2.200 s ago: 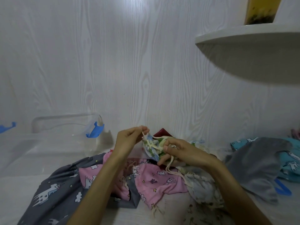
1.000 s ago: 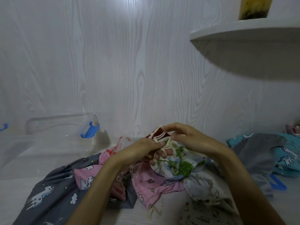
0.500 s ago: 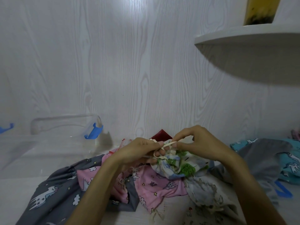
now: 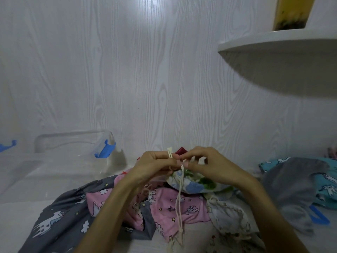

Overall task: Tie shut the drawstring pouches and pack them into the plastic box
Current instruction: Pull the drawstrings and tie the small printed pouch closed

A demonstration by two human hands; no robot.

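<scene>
Caught mid-knot, just right of the plastic box [image 4: 73, 141]: a floral pouch [image 4: 193, 183], lifted clear of the worktop [image 4: 18, 225], evidently to leave room for looping the cord. Left hand [image 4: 156, 161] closed in a pinch on a short cord end poking up above the knuckles. Right hand [image 4: 206, 165] curled tight at the gathered neck, fingertips pressed against the left's, seemingly to keep the mouth cinched during the tying. Long drawstring [image 4: 179, 198] left dangling from between the two hands down to the worktop, slack and free of the knot.

Heaped below the hands and also right of the box: a pink pouch [image 4: 175, 207], a grey unicorn-print cloth [image 4: 60, 221] nearest the box, and a pale pouch [image 4: 228, 216], all apparently waiting their turn. Farther right of the box again, more grey and teal fabric [image 4: 328, 179].

Box set open against the wall, blue clip [image 4: 104, 149] flipped out, within easy reach of the left hand for packing. Nothing visible inside through the clear walls. By that reckoning, early in the job: knot unfinished, no pouch packed.
</scene>
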